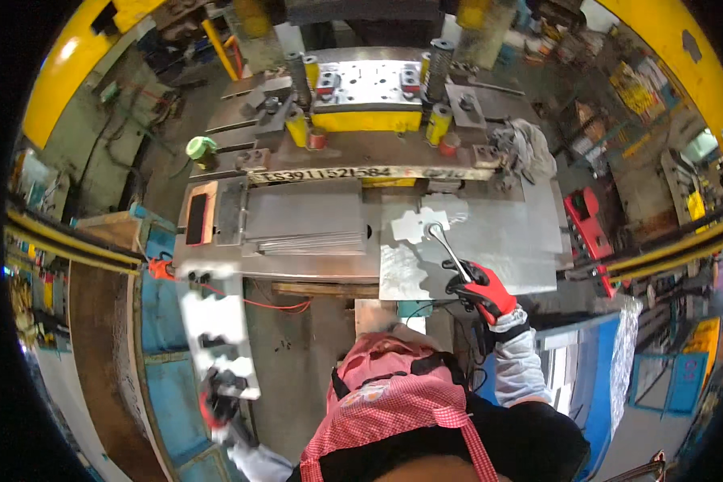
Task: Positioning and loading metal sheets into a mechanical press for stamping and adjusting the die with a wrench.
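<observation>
A worker's gloved left hand (219, 398), blurred, grips the lower end of a pale metal strip (221, 309) with dark openings, held beside the bench's left end; its cutting appears finished. On the bench, a stack (305, 217) of flat grey sheets lies with no cut-outs visible on top, suggesting more work is left; how many sheets remain cannot be told. Behind, the die (365, 87) sits on its yellow base, no sheet visible on it. Right of the stack, a pale notched piece (410, 228) lies on the plate (526, 257), seemingly cut but not yet cleared away. The round head of a tool (452, 255) overlaps its right side; whether they touch cannot be told. The gloved right hand (488, 291), well apart from the left, is clamped around the tool's handle.
</observation>
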Demonstrator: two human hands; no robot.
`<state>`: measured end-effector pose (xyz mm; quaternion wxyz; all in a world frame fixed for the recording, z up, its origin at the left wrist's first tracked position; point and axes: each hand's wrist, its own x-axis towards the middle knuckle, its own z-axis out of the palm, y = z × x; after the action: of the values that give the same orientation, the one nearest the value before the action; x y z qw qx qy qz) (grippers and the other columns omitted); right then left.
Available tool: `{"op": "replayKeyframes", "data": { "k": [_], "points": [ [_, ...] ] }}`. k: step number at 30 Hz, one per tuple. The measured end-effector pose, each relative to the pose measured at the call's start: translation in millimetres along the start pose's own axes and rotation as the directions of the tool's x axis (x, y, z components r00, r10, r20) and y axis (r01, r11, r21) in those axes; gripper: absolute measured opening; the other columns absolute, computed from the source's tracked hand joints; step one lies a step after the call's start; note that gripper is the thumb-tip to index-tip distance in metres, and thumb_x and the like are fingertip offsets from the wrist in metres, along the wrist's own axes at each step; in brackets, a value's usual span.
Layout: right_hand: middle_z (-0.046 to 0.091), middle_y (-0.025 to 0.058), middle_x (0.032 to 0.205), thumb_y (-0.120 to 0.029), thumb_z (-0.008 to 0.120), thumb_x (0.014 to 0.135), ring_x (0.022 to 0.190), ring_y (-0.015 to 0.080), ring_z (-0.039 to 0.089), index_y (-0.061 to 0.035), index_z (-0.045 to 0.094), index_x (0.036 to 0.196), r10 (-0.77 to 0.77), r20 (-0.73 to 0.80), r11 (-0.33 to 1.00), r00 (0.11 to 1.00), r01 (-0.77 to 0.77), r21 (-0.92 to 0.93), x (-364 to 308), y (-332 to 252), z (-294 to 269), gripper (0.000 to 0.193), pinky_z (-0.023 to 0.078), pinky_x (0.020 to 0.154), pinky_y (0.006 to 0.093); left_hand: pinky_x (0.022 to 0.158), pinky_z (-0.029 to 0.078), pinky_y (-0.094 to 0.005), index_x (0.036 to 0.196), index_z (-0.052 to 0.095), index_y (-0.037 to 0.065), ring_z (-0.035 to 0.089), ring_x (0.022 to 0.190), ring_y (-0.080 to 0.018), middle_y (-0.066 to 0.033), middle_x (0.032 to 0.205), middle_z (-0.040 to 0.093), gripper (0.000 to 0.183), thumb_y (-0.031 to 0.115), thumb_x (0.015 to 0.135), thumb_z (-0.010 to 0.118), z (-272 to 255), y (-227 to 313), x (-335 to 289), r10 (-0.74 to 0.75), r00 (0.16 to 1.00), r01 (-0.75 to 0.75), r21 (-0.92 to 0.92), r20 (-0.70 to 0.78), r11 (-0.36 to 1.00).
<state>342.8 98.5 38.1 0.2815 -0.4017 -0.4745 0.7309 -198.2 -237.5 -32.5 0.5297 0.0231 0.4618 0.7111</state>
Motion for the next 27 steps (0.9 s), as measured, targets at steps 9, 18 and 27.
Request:
{"op": "replayKeyframes", "data": {
  "k": [9, 18, 27],
  "points": [
    [0.063, 0.0029, 0.080, -0.017, 0.057, 0.081, 0.053, 0.0062, 0.047, -0.0058, 0.051, 0.119, 0.064, -0.202, 0.998, 0.977, -0.060, 0.027, 25.4, 13.7, -58.9, 0.040, 0.038, 0.048, 0.0193, 0.082, 0.046, -0.0364, 0.108, 0.054, 0.005, 0.056, 0.088, -0.0230, -0.0097, 0.097, 0.059, 0.035, 0.033, 0.090, 0.043, -19.8, 122.3, 59.1, 0.537, 0.789, -0.448, 0.319, -0.298, 0.835],
    [0.063, 0.0057, 0.081, -0.012, 0.055, 0.081, 0.048, 0.0081, 0.047, -0.0064, 0.049, 0.121, 0.023, -0.200, 0.999, 0.980, -0.017, 0.030, 47.8, 56.6, -85.8, 0.040, 0.039, 0.043, 0.0227, 0.087, 0.044, -0.0344, 0.110, 0.055, 0.006, 0.057, 0.091, -0.0211, -0.0098, 0.104, 0.060, 0.038, 0.036, 0.091, 0.041, 40.4, 42.7, 89.8, 0.440, 0.892, -0.408, 0.236, -0.102, 0.882],
    [0.060, 0.0032, 0.080, -0.005, 0.057, 0.077, 0.055, 0.0071, 0.050, -0.0068, 0.048, 0.123, -0.086, -0.040, 0.996, 0.996, 0.086, 0.009, 62.5, -14.6, 16.9, 0.047, 0.042, 0.047, 0.0217, 0.078, 0.048, -0.0339, 0.124, 0.047, 0.007, 0.060, 0.088, -0.0210, -0.0100, 0.106, 0.060, 0.040, 0.023, 0.088, 0.051, 79.3, -128.1, 54.6, -0.227, 0.972, 0.232, 0.415, -0.063, 0.879]
  ]
}}
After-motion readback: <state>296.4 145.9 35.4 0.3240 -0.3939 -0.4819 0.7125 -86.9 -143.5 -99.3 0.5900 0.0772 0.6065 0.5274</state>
